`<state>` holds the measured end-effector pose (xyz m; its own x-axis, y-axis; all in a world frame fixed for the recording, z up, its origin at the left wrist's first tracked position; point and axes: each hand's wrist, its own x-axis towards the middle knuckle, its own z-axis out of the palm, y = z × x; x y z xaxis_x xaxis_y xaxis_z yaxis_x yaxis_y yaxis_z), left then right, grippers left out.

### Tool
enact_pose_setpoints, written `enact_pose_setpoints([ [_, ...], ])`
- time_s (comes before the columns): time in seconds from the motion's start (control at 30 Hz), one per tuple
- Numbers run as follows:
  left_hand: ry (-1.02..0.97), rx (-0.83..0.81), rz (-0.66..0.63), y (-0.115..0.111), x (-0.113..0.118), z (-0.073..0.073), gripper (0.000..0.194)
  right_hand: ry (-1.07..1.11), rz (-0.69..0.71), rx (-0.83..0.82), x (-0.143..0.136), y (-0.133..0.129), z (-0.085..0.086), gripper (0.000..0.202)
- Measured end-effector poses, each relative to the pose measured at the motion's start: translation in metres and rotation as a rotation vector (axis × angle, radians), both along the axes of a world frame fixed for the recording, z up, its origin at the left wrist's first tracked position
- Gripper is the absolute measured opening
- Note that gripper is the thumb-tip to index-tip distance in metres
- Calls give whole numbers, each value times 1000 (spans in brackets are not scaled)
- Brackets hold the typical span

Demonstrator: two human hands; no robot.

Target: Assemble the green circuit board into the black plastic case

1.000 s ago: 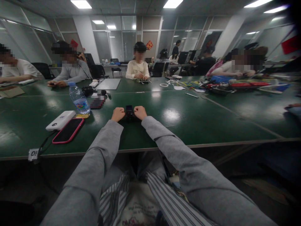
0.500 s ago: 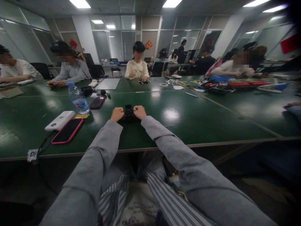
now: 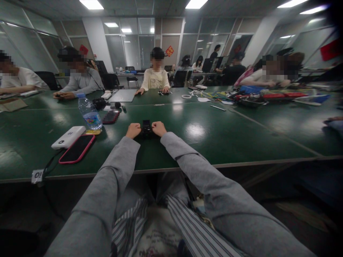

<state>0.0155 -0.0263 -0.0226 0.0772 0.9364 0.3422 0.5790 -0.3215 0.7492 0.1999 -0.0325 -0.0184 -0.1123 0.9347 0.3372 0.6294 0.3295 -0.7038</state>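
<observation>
A small black box-shaped device point(image 3: 146, 127) stands on the green table straight ahead of me; its exact kind is too dark to make out. My left hand point(image 3: 133, 130) is closed in a fist just left of it. Curled into a fist as well, my right hand point(image 3: 159, 129) rests close to the device's right side. I see nothing sticking out of either fist. Whether the knuckles touch the device, I cannot tell.
Left of my hands are a water bottle point(image 3: 91, 116), a white power bank point(image 3: 69, 137) with a cable, and a phone with a pink edge point(image 3: 77, 149). Cables and tools point(image 3: 249, 98) are heaped at the far right. A person point(image 3: 155, 76) sits opposite, others around.
My fists stay nearly still beside the black device. The person opposite has lowered one hand to the table, by the pale board.
</observation>
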Motion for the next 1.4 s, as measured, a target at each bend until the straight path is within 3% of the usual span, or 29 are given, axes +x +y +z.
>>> enact_pose_setpoints([
  [0.77, -7, -30, -56, -2, -1, 2, 22, -72, -25, -27, 0, -6, 8, 11],
  [1.2, 26, -1, -109, -8, 3, 4, 24, -86, -135, -5, -1, -12, 14, 10],
  [1.4, 42, 2, -148, -13, 8, 6, 26, 81, -270, 152, -7, -21, 25, 7],
])
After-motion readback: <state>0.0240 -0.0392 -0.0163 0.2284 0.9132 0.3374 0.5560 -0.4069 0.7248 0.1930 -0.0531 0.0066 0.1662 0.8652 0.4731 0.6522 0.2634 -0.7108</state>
